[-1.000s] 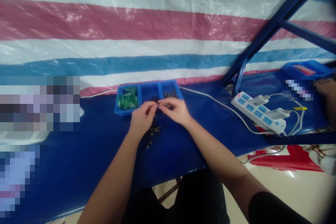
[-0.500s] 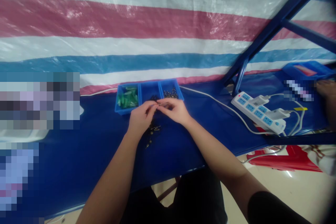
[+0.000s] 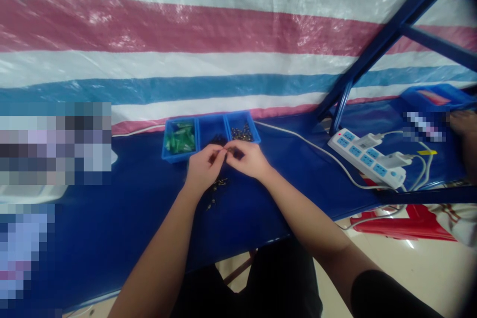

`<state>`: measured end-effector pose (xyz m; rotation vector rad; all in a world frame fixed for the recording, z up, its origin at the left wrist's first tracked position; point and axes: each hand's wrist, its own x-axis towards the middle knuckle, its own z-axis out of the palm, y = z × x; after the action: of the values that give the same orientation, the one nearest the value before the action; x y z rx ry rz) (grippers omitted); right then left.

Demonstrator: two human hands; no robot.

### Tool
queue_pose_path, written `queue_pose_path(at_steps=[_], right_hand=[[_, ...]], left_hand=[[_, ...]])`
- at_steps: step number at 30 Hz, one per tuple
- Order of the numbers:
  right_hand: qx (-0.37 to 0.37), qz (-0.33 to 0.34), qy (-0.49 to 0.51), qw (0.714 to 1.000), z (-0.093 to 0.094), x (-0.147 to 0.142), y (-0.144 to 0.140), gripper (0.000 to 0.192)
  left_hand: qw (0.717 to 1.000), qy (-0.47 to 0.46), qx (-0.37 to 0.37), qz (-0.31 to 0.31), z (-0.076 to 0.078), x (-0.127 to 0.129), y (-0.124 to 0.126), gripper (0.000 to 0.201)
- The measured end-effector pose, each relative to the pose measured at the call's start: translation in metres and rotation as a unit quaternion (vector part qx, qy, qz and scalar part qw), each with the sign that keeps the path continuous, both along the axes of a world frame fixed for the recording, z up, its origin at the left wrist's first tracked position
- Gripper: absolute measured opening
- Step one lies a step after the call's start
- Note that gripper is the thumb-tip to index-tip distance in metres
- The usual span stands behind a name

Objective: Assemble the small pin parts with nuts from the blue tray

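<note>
No text, brand or number can be read. On the long white plastic power strip with light-blue socket panels and on the boxy white plugs fitted in it, no print can be made out — nor can any on the small yellow tag at the thin white cable.
</note>
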<state>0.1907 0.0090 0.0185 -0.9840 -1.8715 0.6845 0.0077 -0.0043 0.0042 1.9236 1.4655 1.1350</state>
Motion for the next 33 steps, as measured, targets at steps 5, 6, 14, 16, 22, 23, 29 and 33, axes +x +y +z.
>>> queue_pose_path(at_steps=[5, 6, 14, 16, 22, 23, 29, 33], right_hand=[[-0.007, -0.001, 0.004, 1.0, 0.0005, -0.0003, -0.0015, 0.021], [-0.003, 0.004, 0.01, 1.0, -0.0004, -0.0005, -0.0013, 0.022], [0.01, 0.017, 0.0, 1.0, 0.0, 0.0008, 0.0008, 0.014], [0.005, 0.014, -0.009, 1.0, 0.0013, 0.0006, 0.0, 0.014], [-0.017, -0.015, -0.038, 0.999, 0.0023, -0.0002, -0.0027, 0.014], [-0.026, -0.013, -0.034, 0.999, 0.0024, 0.0001, -0.0024, 0.015], [-0.072, 0.016, 0.021, 0.997, 0.0034, 0.0033, 0.0011, 0.014], [-0.067, 0.034, 0.027, 0.997, 0.0019, 0.0035, 0.0012, 0.015]], left_hand=[[1.0, 0.002, 0.0, 0.009, 0.0009, 0.003, -0.0016, 0.021], [1.0, 0.0, 0.001, 0.013, 0.001, 0.0029, -0.0016, 0.02], [1.0, 0.016, 0.003, 0.001, 0.003, -0.0003, -0.0012, 0.023], [0.999, 0.031, 0.006, 0.002, 0.0025, 0.0006, -0.0016, 0.023], [0.999, 0.032, 0.008, 0.009, -0.0017, 0.0033, -0.0007, 0.022], [1.0, 0.027, 0.008, 0.013, -0.0025, 0.0035, -0.0004, 0.022], [0.999, 0.022, 0.005, 0.023, -0.0034, 0.0024, 0.0003, 0.022], [0.999, 0.034, 0.0, 0.016, -0.002, 0.0013, -0.0006, 0.022]])
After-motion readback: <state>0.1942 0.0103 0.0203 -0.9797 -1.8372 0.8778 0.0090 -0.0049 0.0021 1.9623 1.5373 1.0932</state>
